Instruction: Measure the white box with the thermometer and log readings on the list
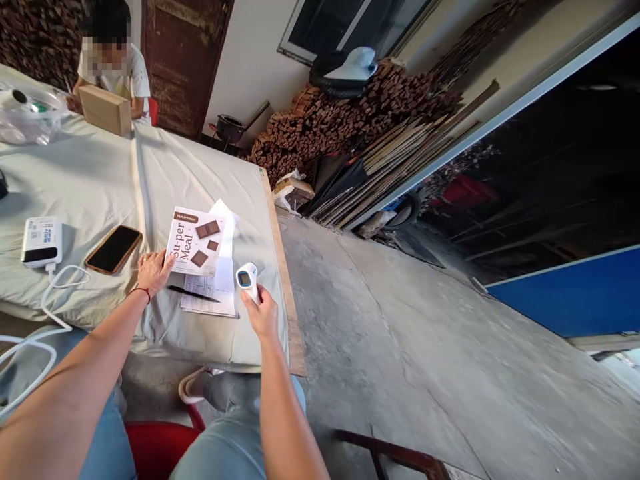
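Observation:
My right hand (262, 312) is wrapped round the handle of a white infrared thermometer (247, 276), whose small screen faces me above the table's right side. On the left, my left hand (154, 272) holds the lower left corner of a white box (195, 241) printed "Su-per Meal" with brown bar pictures. Partly under the box lies a notebook (200, 303) with written pages, and a loose white sheet (226, 253) shows along its right. A black pen (194, 293) rests across the notebook.
Left of my hand lie a phone (114, 249) and a white power bank (42, 241) with a white cable (50, 307). Across the cloth-covered table (95, 180), a person (113, 73) sits behind a cardboard box (105, 110). A plastic bag (30, 120) sits far left. Stacked firewood (310, 120) lines the wall.

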Available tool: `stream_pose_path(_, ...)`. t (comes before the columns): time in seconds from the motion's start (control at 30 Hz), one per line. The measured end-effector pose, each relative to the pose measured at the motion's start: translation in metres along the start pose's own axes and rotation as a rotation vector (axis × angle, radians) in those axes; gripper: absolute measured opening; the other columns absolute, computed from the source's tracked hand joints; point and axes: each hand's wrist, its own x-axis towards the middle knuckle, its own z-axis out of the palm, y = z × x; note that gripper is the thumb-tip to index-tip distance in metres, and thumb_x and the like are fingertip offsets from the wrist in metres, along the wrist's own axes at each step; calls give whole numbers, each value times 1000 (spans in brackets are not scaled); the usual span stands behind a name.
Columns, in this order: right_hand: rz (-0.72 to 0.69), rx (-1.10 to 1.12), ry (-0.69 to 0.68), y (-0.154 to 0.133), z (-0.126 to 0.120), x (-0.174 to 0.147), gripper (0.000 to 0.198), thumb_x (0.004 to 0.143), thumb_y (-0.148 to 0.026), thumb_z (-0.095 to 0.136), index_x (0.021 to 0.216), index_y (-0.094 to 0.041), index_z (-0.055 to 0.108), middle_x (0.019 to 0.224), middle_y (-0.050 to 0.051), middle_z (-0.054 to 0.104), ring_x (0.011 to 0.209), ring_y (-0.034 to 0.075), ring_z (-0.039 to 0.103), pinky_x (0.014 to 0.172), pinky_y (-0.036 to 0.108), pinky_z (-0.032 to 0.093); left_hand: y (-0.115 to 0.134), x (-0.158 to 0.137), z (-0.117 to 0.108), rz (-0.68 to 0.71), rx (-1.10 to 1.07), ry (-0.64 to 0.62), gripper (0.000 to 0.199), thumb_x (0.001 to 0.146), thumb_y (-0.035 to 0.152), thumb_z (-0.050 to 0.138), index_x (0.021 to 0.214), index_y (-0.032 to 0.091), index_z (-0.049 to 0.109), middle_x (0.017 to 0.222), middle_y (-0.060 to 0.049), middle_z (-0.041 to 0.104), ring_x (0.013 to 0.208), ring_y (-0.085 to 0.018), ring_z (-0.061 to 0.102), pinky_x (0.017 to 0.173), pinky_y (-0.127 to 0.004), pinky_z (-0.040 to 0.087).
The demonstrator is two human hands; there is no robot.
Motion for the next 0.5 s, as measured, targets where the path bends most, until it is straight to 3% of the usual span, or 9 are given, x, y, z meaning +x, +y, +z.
stream_pose_path(0.13, 74, -453, 4, 47, -22, -12, 53, 78, -47, 62, 122, -16, 63, 113, 15, 68, 102, 29, 62, 83, 35, 44, 0, 2, 0, 8, -29, 16, 50, 98, 49, 26, 119, 22, 61, 110, -11, 69, 121, -31, 53, 109, -49, 31)
stream_pose_path(0.27, -50, -622, 7, 56, -20, -16, 49, 81, -42, 64, 122, -16, 62, 116, 16, 64, 105, 31, 57, 87, 39, 41, -1, 2, 0, 10, -76, 30, 50, 96, 50, 28, 120, 21, 61, 115, -11, 69, 123, -30, 52, 110, -48, 29)
stream_pose_path(0.37, -245, -579, 93, 39, 3, -17, 41, 85, -39, 61, 122, -20, 63, 123, 13, 60, 109, 29, 53, 91, 40, 39, -1, 2, 0, 10, -123, 35, 50, 95, 50, 30, 119, 21, 61, 119, -11, 68, 124, -30, 52, 111, -48, 28)
stream_pose_path(0.5, -445, -494, -85, 1, 55, -17, 26, 93, -33, 54, 115, -25, 67, 119, 8, 62, 107, 25, 52, 90, 37, 38, -4, 3, -1, 18, -198, 49, 49, 91, 54, 36, 116, 22, 63, 114, -10, 70, 119, -30, 55, 112, -48, 27)
